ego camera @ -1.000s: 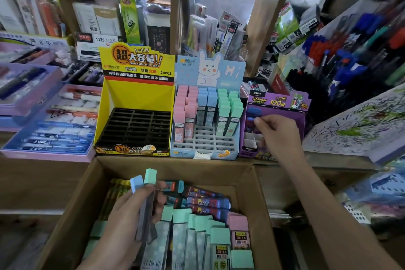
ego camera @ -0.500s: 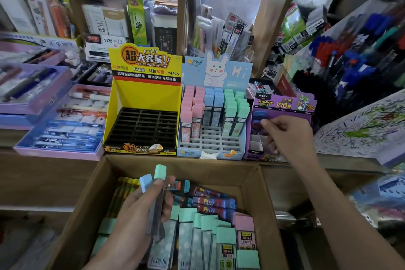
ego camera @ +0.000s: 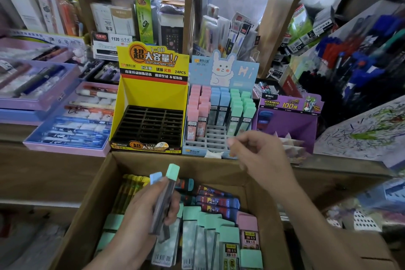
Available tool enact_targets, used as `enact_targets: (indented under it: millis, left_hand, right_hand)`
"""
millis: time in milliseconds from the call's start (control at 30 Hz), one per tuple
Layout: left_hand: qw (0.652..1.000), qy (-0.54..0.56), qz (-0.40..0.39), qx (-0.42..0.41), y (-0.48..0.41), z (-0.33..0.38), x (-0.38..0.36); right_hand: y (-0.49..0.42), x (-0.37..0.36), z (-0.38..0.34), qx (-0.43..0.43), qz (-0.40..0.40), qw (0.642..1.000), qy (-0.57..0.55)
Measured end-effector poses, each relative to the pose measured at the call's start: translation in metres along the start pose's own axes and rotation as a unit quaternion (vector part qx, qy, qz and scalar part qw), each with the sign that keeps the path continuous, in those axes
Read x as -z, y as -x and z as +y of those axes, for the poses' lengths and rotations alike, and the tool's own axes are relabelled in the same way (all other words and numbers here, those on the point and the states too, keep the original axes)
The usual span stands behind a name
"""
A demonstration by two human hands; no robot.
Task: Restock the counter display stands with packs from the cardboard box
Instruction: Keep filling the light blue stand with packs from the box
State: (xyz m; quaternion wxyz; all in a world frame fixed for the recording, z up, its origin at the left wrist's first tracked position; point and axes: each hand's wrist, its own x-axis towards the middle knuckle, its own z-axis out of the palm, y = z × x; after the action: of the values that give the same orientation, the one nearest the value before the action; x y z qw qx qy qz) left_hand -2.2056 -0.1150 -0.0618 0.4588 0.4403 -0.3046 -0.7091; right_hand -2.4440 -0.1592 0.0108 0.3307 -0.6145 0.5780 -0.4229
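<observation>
In the lower middle of the frame the cardboard box [ego camera: 87,215] stands open against the wooden counter [ego camera: 43,171]. It is packed with flat lead packs: green-capped packs [ego camera: 197,226] across the middle, a pink-capped pack [ego camera: 247,223] at the lower right, dark blue packs [ego camera: 219,201] toward the far side and yellow packs [ego camera: 131,188] along the left wall. The left hand [ego camera: 149,210] is over the box at lower centre. Its fingers are wrapped round two upright packs held together, a blue-capped pack [ego camera: 156,177] and, just right of it, a green-capped pack [ego camera: 172,172], whose caps stick out above the fingers. The right hand [ego camera: 260,158] hangs right of centre, above the box's far rim and in front of the stands. Its fingers are loosely curled and nothing shows between them. On the counter behind the box, three display stands sit side by side. The yellow stand [ego camera: 151,94] at centre shows a black grid of slots [ego camera: 149,125]. The pale blue bunny stand [ego camera: 223,68] to its right has pink, blue and green packs upright in its rear rows and a grey grid [ego camera: 210,138] in front. Further right sits the purple stand [ego camera: 289,116]. At the left edge lie lilac trays of pens [ego camera: 65,129], at the upper right a rack of blue and red pens [ego camera: 361,61], and below it a scribbled test sheet [ego camera: 361,133].
</observation>
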Motion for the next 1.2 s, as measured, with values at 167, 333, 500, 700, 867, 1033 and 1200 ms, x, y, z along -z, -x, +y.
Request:
enact_targets:
  millis: [167, 333, 500, 700, 867, 1033, 1200]
  left_hand:
    - [1.0, -0.007, -0.003, -0.004, 0.002, 0.001, -0.001]
    - [0.999, -0.027, -0.012, -0.026, 0.004, -0.001, -0.003]
    - [0.998, -0.033, -0.045, -0.036, 0.006, 0.0, -0.002]
    - [0.999, -0.038, -0.03, 0.003, 0.004, 0.001, -0.001]
    - [0.999, -0.05, -0.003, -0.011, 0.005, 0.001, -0.004]
    - [0.996, -0.077, 0.007, -0.038, 0.01, 0.001, -0.005]
    - [0.991, -0.116, -0.034, -0.064, 0.009, 0.0, -0.005]
  right_hand:
    - [0.018, -0.042, 0.0, -0.071, -0.119, 0.988, -0.069]
    - [0.023, -0.062, 0.001, -0.091, -0.158, 0.976, -0.121]
    - [0.02, -0.065, 0.002, -0.122, -0.144, 0.969, -0.159]
    - [0.017, -0.062, 0.01, -0.121, -0.157, 0.959, -0.205]
    - [0.016, -0.058, 0.017, -0.117, -0.165, 0.947, -0.25]
    - [0.017, -0.056, 0.018, -0.131, -0.2, 0.934, -0.267]
    - [0.017, -0.056, 0.017, -0.14, -0.174, 0.939, -0.263]
